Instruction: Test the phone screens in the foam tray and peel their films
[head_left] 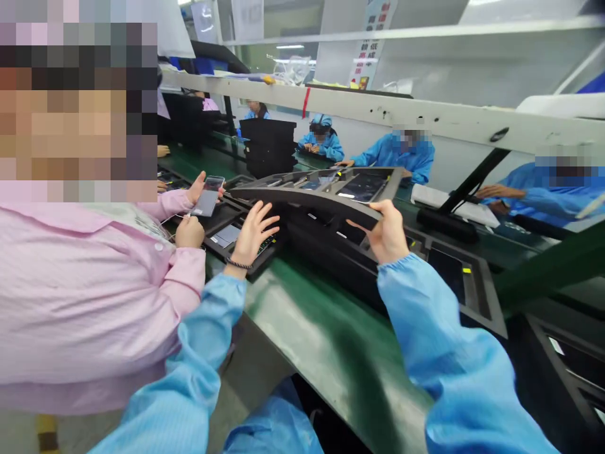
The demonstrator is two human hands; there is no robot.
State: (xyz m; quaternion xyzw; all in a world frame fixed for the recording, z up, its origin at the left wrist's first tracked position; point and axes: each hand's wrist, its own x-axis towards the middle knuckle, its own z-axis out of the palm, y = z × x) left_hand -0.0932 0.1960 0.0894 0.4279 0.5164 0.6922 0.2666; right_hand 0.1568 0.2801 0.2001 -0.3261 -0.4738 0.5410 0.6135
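Head view: my right hand (pixel 390 234), the nearer, grips the black tray (pixel 302 197) at its four-o'clock corner above stacked trays (pixel 321 255), long axis roughly nine-to-three, while my left hand (pixel 254 236), spread wide and empty, has it at one o'clock.

Factory: blue-smocked workers (pixel 401 154), green bench (pixel 307 315).

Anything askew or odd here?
The upper tray looks askew: the right hand holds its near edge up, off the trays below. That edge also looks bowed, though lens distortion may explain it. No spill visible; damage can't be judged.
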